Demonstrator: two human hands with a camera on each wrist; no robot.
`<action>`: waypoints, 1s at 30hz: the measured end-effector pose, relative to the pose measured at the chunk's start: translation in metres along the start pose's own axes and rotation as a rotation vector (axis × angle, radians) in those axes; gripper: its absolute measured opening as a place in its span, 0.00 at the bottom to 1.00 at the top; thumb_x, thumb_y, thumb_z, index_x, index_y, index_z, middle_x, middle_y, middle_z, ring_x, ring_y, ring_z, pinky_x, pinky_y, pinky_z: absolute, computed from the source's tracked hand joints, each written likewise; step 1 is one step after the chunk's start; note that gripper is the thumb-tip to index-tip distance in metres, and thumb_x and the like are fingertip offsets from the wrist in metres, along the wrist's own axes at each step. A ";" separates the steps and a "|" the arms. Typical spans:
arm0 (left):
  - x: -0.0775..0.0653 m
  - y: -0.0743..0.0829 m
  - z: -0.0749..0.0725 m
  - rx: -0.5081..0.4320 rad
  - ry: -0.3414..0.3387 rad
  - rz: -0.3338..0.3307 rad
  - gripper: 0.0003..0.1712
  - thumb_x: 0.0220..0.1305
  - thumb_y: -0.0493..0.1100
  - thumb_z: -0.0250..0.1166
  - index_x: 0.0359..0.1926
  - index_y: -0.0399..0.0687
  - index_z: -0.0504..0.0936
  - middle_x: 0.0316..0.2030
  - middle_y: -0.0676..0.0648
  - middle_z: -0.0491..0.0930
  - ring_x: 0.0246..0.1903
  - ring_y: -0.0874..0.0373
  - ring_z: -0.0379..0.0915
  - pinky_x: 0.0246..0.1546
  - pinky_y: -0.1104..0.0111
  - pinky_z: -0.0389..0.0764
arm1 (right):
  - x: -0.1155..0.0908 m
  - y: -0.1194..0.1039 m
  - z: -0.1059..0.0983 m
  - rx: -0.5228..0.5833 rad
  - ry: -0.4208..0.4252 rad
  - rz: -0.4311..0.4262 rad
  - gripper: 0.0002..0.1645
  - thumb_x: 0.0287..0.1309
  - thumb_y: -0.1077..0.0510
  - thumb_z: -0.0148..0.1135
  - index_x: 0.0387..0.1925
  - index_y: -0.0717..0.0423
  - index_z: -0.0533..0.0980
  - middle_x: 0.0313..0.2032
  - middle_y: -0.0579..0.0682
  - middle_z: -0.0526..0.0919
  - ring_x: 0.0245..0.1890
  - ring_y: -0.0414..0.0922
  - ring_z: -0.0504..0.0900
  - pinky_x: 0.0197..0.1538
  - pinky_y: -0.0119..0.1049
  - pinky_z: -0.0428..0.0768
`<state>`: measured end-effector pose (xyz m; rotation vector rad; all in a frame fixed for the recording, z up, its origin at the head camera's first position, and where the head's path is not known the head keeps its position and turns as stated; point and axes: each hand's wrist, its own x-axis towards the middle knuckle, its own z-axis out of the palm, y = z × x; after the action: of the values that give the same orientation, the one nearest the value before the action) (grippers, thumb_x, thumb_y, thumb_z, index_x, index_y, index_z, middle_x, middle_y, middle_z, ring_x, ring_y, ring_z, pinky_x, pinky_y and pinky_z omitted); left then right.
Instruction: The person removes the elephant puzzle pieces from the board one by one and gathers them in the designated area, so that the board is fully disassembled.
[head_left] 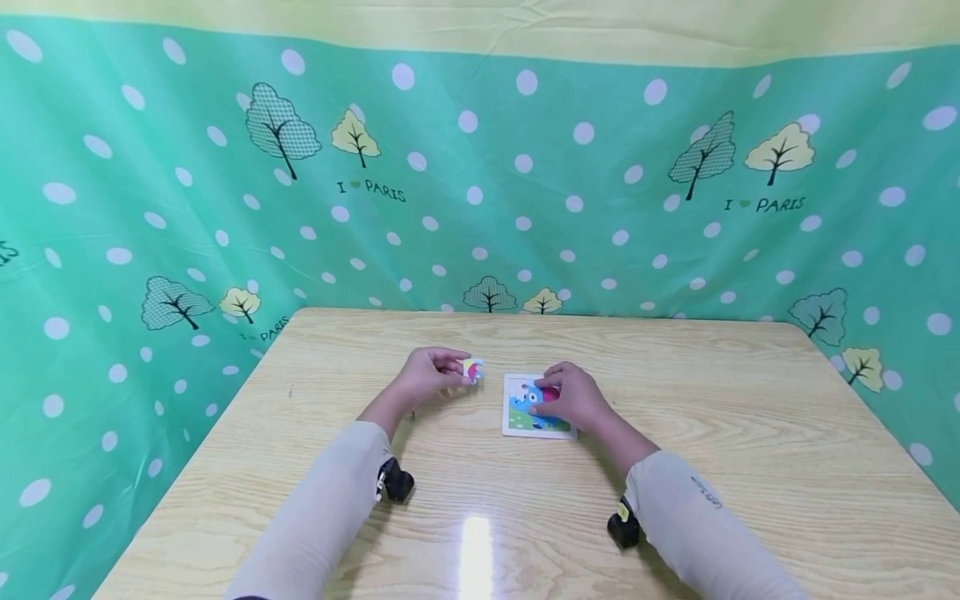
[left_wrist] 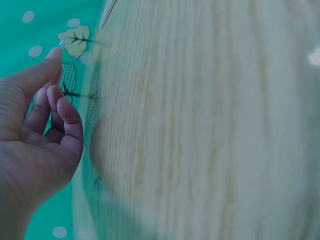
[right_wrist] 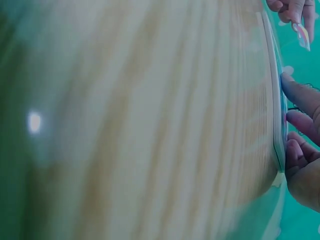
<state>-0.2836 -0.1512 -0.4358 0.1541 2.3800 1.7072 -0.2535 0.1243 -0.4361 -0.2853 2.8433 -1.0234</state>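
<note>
The left hand [head_left: 435, 372] pinches a small, flat puzzle piece [head_left: 472, 369], white with yellow, pink and blue patches, between thumb and fingertips. It holds the piece above the table, left of a square, white-framed picture puzzle [head_left: 527, 414] and apart from it. The left wrist view shows the other fingers of this hand loosely bent, with only a sliver of the piece at its fingertips.

The puzzle lies flat on the far half of the table, slightly right of centre. Its picture shows a blue cartoon animal with a dark pink patch on a green ground. The right hand [head_left: 574, 400] covers its right part, thumb and fingertips spread apart and touching the picture; I cannot tell whether they grip one of its pieces.

Both hands work over a pale, wood-grained table [head_left: 720, 400], with a bright streak of reflected light [head_left: 476, 558] at its near side. Light beige sleeves [head_left: 322, 492] cover the forearms, and a small black device [head_left: 396, 481] sits at each wrist. Beyond the far edge hangs a green cloth [head_left: 450, 200] with white dots, printed trees and the word "PARIS".
</note>
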 end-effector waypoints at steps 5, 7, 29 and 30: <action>0.007 -0.003 -0.005 0.000 0.006 -0.008 0.26 0.49 0.34 0.76 0.52 0.48 0.84 0.37 0.46 0.82 0.35 0.55 0.77 0.31 0.71 0.79 | -0.001 0.000 -0.002 -0.015 -0.005 0.002 0.30 0.47 0.51 0.78 0.53 0.57 0.81 0.57 0.54 0.75 0.61 0.56 0.70 0.65 0.51 0.66; 0.010 -0.004 -0.006 0.006 0.013 -0.011 0.26 0.50 0.33 0.75 0.52 0.48 0.84 0.37 0.46 0.82 0.36 0.55 0.76 0.30 0.73 0.77 | -0.001 0.000 -0.002 -0.017 -0.007 0.001 0.30 0.47 0.51 0.78 0.53 0.57 0.81 0.57 0.55 0.75 0.61 0.56 0.70 0.66 0.51 0.66; 0.028 -0.002 -0.015 0.302 -0.039 -0.065 0.22 0.55 0.36 0.73 0.53 0.42 0.83 0.22 0.52 0.74 0.22 0.63 0.63 0.26 0.72 0.67 | -0.001 0.006 0.000 0.029 -0.004 -0.014 0.31 0.46 0.51 0.79 0.53 0.56 0.81 0.56 0.52 0.75 0.59 0.55 0.71 0.64 0.51 0.68; 0.027 -0.001 -0.015 0.306 -0.041 -0.066 0.22 0.55 0.36 0.73 0.53 0.42 0.83 0.22 0.52 0.73 0.21 0.63 0.63 0.26 0.72 0.67 | 0.000 0.006 0.001 0.030 -0.003 -0.014 0.31 0.45 0.51 0.79 0.53 0.56 0.81 0.56 0.52 0.75 0.59 0.54 0.71 0.64 0.51 0.68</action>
<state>-0.3130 -0.1596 -0.4354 0.1540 2.5704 1.2903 -0.2540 0.1286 -0.4410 -0.3049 2.8246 -1.0656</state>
